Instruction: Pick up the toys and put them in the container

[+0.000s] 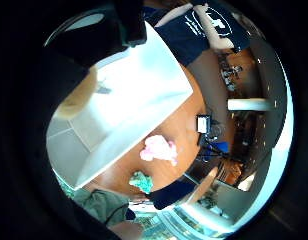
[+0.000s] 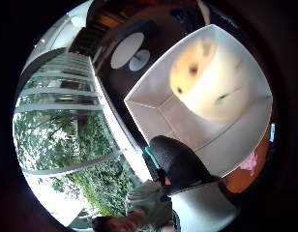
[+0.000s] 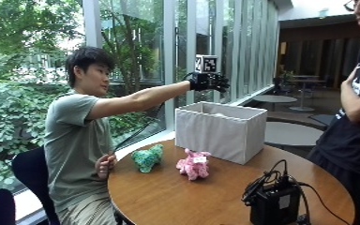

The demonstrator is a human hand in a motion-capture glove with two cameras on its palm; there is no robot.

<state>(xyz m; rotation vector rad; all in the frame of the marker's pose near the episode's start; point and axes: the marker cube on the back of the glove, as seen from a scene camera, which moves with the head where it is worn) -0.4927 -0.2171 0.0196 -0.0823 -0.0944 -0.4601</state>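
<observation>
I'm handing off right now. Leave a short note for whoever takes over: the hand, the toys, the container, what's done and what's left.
Gloved right hand: raised above the white fabric container; whether its fingers hold anything cannot be told.
Container: on the table, with a cream plush toy already inside.
Pink toy and green toy: on the table in front of the container, untouched.
Done: one toy in.
Left: pick up the pink and green toys and drop them in.

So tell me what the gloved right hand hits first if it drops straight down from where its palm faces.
Probably the cream plush toy already lying inside the white fabric container; the right hand hovers above the open top, though exact depth is unclear.
</observation>
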